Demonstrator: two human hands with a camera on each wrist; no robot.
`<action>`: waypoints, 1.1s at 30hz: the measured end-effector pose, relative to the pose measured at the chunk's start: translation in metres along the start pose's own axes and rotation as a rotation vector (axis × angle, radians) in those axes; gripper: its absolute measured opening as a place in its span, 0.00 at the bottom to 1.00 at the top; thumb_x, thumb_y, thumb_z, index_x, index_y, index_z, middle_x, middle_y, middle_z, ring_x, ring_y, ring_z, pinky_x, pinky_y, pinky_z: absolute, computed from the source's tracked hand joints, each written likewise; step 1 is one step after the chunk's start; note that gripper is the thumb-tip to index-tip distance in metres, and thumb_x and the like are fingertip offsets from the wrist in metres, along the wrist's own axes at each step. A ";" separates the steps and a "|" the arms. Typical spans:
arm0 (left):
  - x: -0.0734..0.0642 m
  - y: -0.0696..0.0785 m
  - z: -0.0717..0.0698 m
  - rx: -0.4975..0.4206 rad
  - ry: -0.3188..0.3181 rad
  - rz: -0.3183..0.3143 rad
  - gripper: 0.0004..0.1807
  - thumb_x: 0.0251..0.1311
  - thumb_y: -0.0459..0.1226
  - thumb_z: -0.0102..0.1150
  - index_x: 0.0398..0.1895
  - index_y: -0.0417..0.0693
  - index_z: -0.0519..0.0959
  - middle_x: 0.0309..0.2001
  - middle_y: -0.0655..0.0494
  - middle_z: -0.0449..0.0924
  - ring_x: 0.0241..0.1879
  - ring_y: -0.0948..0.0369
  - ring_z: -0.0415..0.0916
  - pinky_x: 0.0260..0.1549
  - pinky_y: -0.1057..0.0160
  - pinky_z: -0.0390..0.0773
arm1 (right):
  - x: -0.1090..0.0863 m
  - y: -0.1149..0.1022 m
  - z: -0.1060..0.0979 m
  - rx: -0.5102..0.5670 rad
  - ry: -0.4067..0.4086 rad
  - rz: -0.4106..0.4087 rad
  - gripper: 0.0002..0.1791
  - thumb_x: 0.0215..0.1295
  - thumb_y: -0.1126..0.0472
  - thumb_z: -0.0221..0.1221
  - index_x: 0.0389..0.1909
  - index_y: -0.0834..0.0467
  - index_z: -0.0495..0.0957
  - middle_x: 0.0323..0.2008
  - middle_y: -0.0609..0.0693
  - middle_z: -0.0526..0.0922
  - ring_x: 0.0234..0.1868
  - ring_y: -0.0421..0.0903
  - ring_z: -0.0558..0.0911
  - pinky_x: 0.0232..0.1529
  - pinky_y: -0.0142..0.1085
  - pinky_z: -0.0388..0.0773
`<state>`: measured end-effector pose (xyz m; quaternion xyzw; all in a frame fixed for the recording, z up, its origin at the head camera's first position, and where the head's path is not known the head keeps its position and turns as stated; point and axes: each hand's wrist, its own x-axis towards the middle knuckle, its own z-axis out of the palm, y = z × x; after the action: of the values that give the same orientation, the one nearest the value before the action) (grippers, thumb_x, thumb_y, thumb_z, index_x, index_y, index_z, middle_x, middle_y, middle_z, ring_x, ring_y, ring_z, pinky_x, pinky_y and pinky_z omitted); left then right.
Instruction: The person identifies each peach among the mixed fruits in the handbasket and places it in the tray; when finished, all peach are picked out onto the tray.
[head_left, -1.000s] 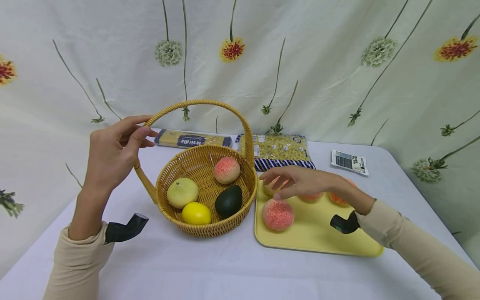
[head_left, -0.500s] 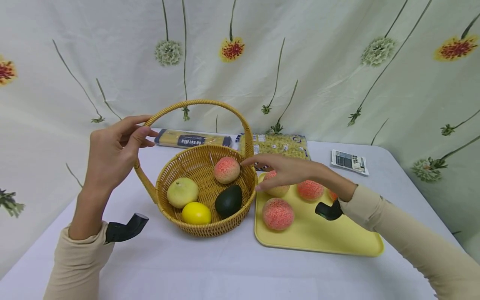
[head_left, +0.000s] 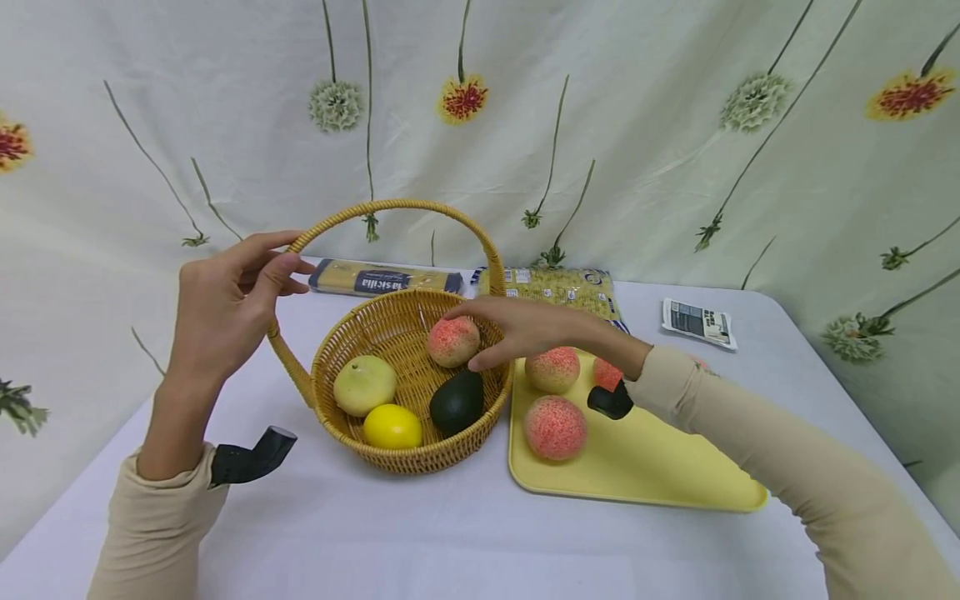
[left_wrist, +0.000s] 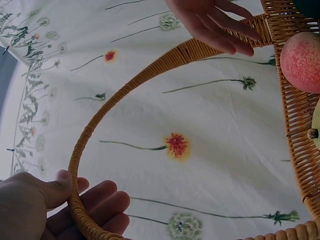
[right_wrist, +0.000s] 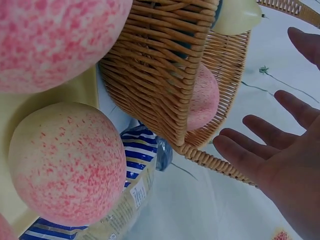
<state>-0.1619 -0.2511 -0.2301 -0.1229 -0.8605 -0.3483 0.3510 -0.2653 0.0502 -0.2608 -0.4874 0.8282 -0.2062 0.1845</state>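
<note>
My left hand point(head_left: 232, 308) holds the handle point(head_left: 408, 204) of a wicker basket point(head_left: 405, 461) on its left side, thumb and fingers around it in the left wrist view. Inside the basket lie a pink speckled peach point(head_left: 452, 340), a dark green avocado-like fruit point(head_left: 456, 407), a yellow lemon point(head_left: 393, 427) and a pale green round fruit point(head_left: 365, 386). Over the basket's right rim reaches my right hand point(head_left: 525, 329), holding nothing, its fingertips overlapping the peach in the head view. The right wrist view shows that hand's fingers point(right_wrist: 265, 132) spread beside the handle.
Right of the basket, a yellow tray point(head_left: 652, 475) bears several peaches point(head_left: 556, 427). Behind stand a long pasta packet point(head_left: 386, 279) and a bag of pasta point(head_left: 570, 292). A small white sachet point(head_left: 699, 323) lies at the back right. A flowered cloth hangs behind the table.
My right hand has moved left from over the tray's peaches to above the basket's right side. The left hand and basket have stayed in place.
</note>
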 end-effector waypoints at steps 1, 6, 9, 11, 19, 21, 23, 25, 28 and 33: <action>0.000 0.000 0.000 0.002 0.000 0.000 0.16 0.64 0.33 0.57 0.55 0.45 0.80 0.34 0.44 0.85 0.27 0.81 0.76 0.16 0.78 0.72 | 0.003 0.000 0.001 0.001 -0.005 0.006 0.38 0.63 0.50 0.61 0.72 0.54 0.58 0.71 0.52 0.60 0.71 0.50 0.59 0.69 0.47 0.59; 0.000 0.000 0.000 0.003 0.000 -0.002 0.16 0.64 0.33 0.57 0.55 0.45 0.80 0.34 0.44 0.85 0.27 0.81 0.77 0.16 0.78 0.72 | 0.015 0.003 0.002 -0.006 -0.016 0.008 0.39 0.64 0.53 0.62 0.72 0.57 0.57 0.70 0.54 0.60 0.71 0.52 0.60 0.69 0.47 0.60; 0.000 0.000 0.000 0.004 0.001 -0.004 0.16 0.64 0.33 0.57 0.55 0.45 0.80 0.35 0.44 0.84 0.27 0.81 0.77 0.16 0.78 0.72 | 0.022 0.004 0.001 -0.019 -0.013 0.003 0.39 0.64 0.53 0.61 0.72 0.57 0.56 0.71 0.55 0.59 0.70 0.52 0.60 0.68 0.46 0.61; 0.000 0.000 0.000 0.007 0.001 -0.004 0.16 0.64 0.33 0.57 0.55 0.46 0.80 0.35 0.44 0.84 0.27 0.81 0.77 0.15 0.77 0.72 | 0.027 0.004 -0.001 -0.030 -0.011 0.007 0.39 0.63 0.55 0.61 0.72 0.57 0.55 0.71 0.55 0.58 0.70 0.51 0.60 0.67 0.46 0.62; 0.001 0.000 0.001 0.007 0.001 -0.001 0.16 0.64 0.34 0.57 0.55 0.46 0.80 0.34 0.44 0.84 0.27 0.81 0.77 0.17 0.78 0.72 | 0.045 0.004 -0.005 -0.038 -0.036 0.015 0.40 0.62 0.58 0.62 0.73 0.58 0.55 0.71 0.56 0.58 0.70 0.53 0.60 0.67 0.44 0.62; 0.001 0.000 0.001 0.008 0.001 0.001 0.16 0.64 0.34 0.57 0.55 0.46 0.80 0.34 0.44 0.84 0.27 0.81 0.77 0.17 0.79 0.72 | 0.049 0.003 -0.005 -0.040 -0.048 0.024 0.41 0.62 0.58 0.63 0.73 0.58 0.54 0.72 0.55 0.57 0.71 0.52 0.59 0.68 0.44 0.60; 0.001 0.000 0.001 0.006 0.002 0.003 0.16 0.64 0.34 0.57 0.55 0.46 0.80 0.34 0.44 0.85 0.27 0.81 0.77 0.16 0.78 0.72 | 0.053 0.004 -0.006 -0.047 -0.063 0.030 0.42 0.62 0.58 0.63 0.73 0.57 0.53 0.72 0.54 0.56 0.72 0.51 0.57 0.69 0.43 0.59; 0.001 -0.001 0.001 0.010 0.003 0.006 0.16 0.65 0.34 0.57 0.55 0.46 0.80 0.34 0.45 0.85 0.27 0.81 0.76 0.16 0.78 0.72 | 0.057 0.004 -0.007 -0.053 -0.074 0.036 0.42 0.62 0.57 0.63 0.73 0.56 0.53 0.73 0.53 0.55 0.72 0.49 0.56 0.69 0.42 0.59; 0.000 -0.001 0.001 0.015 0.004 0.007 0.16 0.65 0.34 0.57 0.55 0.46 0.80 0.34 0.45 0.85 0.27 0.81 0.76 0.17 0.79 0.72 | 0.062 0.003 -0.009 -0.043 -0.080 0.044 0.41 0.63 0.58 0.62 0.74 0.54 0.53 0.73 0.52 0.54 0.72 0.47 0.56 0.69 0.41 0.59; 0.001 -0.001 0.001 0.018 0.006 0.006 0.16 0.65 0.34 0.57 0.55 0.47 0.80 0.34 0.45 0.85 0.27 0.81 0.76 0.18 0.79 0.72 | 0.067 0.002 -0.012 -0.011 -0.100 0.071 0.40 0.64 0.57 0.62 0.74 0.53 0.52 0.74 0.51 0.53 0.73 0.47 0.55 0.69 0.41 0.59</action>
<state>-0.1631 -0.2512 -0.2306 -0.1216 -0.8621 -0.3399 0.3556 -0.3029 -0.0063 -0.2588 -0.4686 0.8357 -0.1703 0.2302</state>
